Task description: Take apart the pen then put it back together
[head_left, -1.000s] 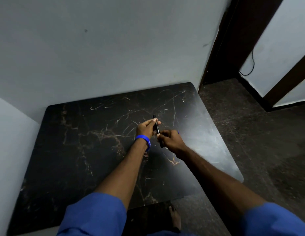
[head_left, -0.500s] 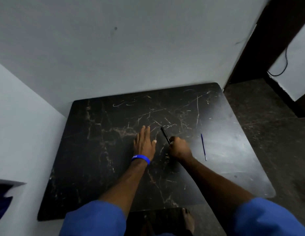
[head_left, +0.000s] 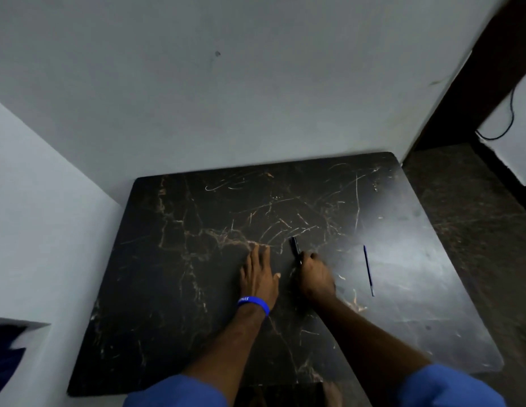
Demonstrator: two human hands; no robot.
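Observation:
A dark marble-patterned table (head_left: 173,289) fills the middle of the head view. My right hand (head_left: 314,277) is closed around the lower end of a black pen barrel (head_left: 295,245), which sticks up and away from the fist. My left hand (head_left: 260,277), with a blue wristband, lies flat on the table just left of it, fingers together, holding nothing. A thin blue refill (head_left: 368,270) lies alone on the table to the right of my right hand.
White walls close in behind and to the left of the table. A dark door frame (head_left: 467,83) and a dark stone floor (head_left: 476,230) lie to the right. A bare foot (head_left: 332,392) shows below the table's front edge.
A second ago both hands held the pen together above the table. My left hand has let go and now rests flat on the table. The blue refill has come into sight to the right.

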